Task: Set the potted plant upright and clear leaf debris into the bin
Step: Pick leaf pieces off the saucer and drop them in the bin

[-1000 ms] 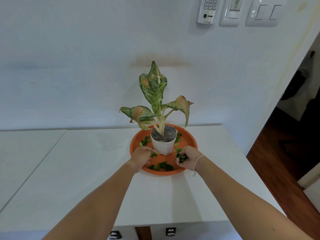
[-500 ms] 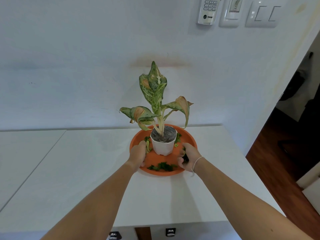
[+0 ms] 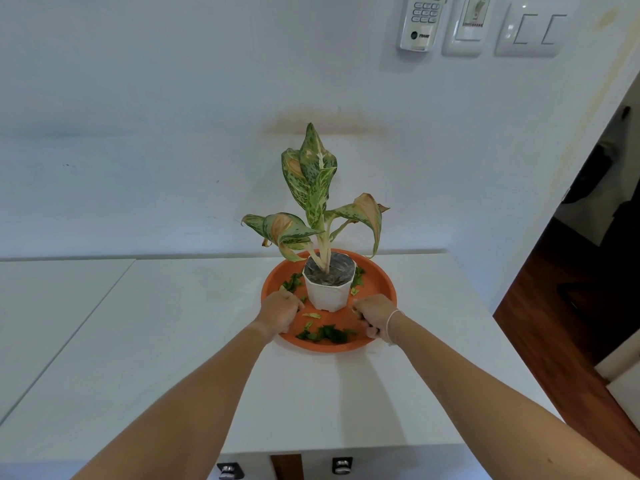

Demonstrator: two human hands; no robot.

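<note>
Pot (image 3: 329, 289) upright amid leaf scraps (image 3: 327, 334) in saucer (image 3: 381, 289)

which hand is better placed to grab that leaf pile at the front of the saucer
Probably the right hand. It sits closed on the orange saucer rim, beside the front leaf pile. The left hand lies slightly farther off, nearer the scraps left of the white pot.

Potted plant (image 3: 327, 271) upright at centre of orange saucer (image 3: 381, 289). Leaf scraps (image 3: 327, 334) on saucer at 6, 10 and 2 o'clock. Left hand (image 3: 280, 311) at 8 o'clock, right hand (image 3: 374, 315) at 4 o'clock, both curled closed over the saucer.
</note>
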